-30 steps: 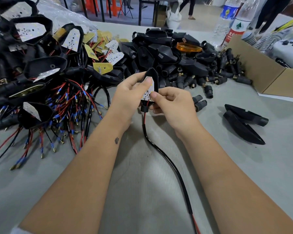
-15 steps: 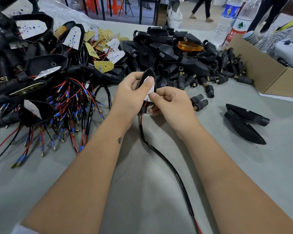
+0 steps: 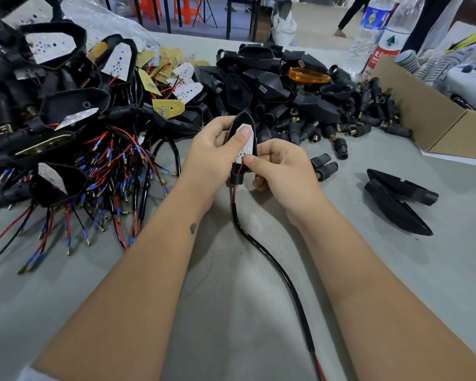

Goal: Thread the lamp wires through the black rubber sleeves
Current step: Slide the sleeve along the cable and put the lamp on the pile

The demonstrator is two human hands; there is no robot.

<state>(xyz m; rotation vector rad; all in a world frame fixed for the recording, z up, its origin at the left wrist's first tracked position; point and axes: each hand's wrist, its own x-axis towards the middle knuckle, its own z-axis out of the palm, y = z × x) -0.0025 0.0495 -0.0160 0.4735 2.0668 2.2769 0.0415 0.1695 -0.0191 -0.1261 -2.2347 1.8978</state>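
- hands meet above the grey surface [image 3: 231,312], both around one black lamp housing [image 3: 243,121] that stands upright between them.
- the left hand [image 3: 212,158] grips the housing from its left side, fingers curled behind it, and the thumb presses on the white led board [image 3: 244,149] inside the housing.
- the right hand [image 3: 283,169] pinches the lower right edge of the same housing, with the thumb tip on the bottom of the board and the other fingers curled behind.
- a short black rubber sleeve [image 3: 236,178] sits at the bottom neck of the housing, just under both thumbs; thin red and black wires [image 3: 234,195] come out of it.
- below the hands these wires go into a long black cable sheath [image 3: 272,262], which runs in a curve between the two forearms toward the person; a red wire shows again at its near end.
- to the left of the left hand lies a big heap of finished lamps [image 3: 66,111] with red and black leads and blue-tipped connectors.
- beyond the hands is a pile of empty housings and small rubber sleeves [image 3: 300,105], with one orange lens [image 3: 308,75] on top.
- right of the right hand lie two loose sleeves [image 3: 323,166], and farther right two long black shells [image 3: 396,202].
- a cardboard box [image 3: 423,114] and water bottles [image 3: 379,37] stand far right behind.
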